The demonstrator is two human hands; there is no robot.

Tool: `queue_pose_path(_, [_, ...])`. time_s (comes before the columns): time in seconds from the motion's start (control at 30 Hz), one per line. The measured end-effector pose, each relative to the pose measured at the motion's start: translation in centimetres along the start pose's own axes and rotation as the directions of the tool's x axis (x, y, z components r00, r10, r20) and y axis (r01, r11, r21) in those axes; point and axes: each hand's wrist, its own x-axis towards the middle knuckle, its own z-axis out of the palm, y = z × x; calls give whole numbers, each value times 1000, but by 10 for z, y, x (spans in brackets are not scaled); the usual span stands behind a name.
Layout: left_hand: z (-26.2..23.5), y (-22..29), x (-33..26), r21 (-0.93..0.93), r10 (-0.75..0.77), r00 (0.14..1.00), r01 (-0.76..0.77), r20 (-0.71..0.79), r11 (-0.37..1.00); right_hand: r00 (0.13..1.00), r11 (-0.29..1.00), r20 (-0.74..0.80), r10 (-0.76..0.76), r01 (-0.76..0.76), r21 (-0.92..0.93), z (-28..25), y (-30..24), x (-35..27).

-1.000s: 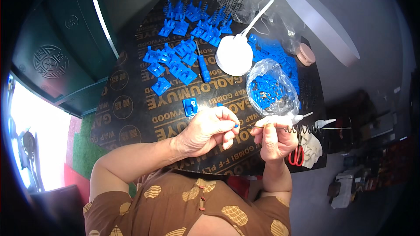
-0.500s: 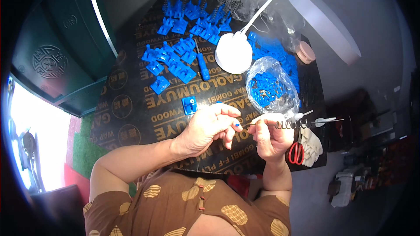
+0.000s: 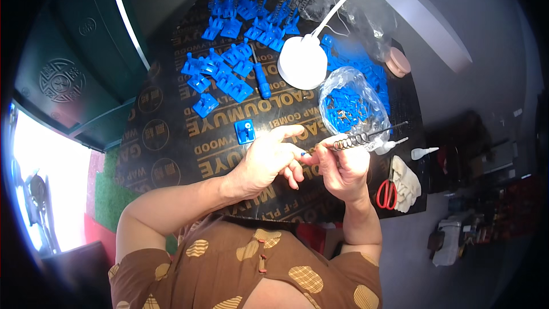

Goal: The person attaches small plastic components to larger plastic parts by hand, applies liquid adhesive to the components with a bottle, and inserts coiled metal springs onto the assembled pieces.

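Observation:
My right hand (image 3: pixel 346 174) pinches a thin dark metal rod with a coil spring (image 3: pixel 351 141) between thumb and fingers. The rod slants up to the right past the hand. At its left end a small blue tip (image 3: pixel 303 154) touches or nearly touches a fingertip of my left hand (image 3: pixel 269 163). The left thumb is stretched apart from the fingers, which are loosely bent, with nothing plainly gripped. Just beyond the left hand a single blue plastic base (image 3: pixel 245 131) lies on the black printed board (image 3: pixel 206 143).
Several blue bases (image 3: pixel 220 74) and a blue screwdriver (image 3: pixel 262 81) lie farther left, below bases with upright spring rods (image 3: pixel 286 8). A white lamp (image 3: pixel 302 63) stands mid-board. Right are a plastic bag of blue parts (image 3: pixel 349 109), red-handled scissors (image 3: pixel 387 194), a cloth (image 3: pixel 406 186) and small white bottles (image 3: pixel 423 153).
My right hand has moved left and up, turning the spring rod from nearly level to slanting up right. The blue tip is now at the left fingertip. The view has shifted slightly.

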Motion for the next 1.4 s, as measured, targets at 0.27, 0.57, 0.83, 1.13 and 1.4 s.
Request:
queue_pose_path(0.27, [0, -3, 2, -44, -27, 998, 24, -62, 999, 996, 998, 67, 55, -53, -27, 6, 8, 1])
queue_pose_path(0.57, [-7, -10, 6, -64, -37, 995, 31, -97, 997, 999, 999, 50, 8, -10, 37, 11, 22, 3])
queue_pose_path(0.83, [-11, -12, 7, -30, -24, 994, 21, -107, 999, 998, 996, 63, 9, -14, 85, 16, 22, 3])
queue_pose_path(1.13, [-10, 3, 8, 356, 45, 996, -12, -83, 934, 985, 966, -52, 166, -152, 208, 7, 21, 0])
queue_pose_path(1.4, [-7, 15, 7, 637, 494, 862, -319, -114, 702, 992, 987, -89, 94, -81, 136, 15, 35, 3])
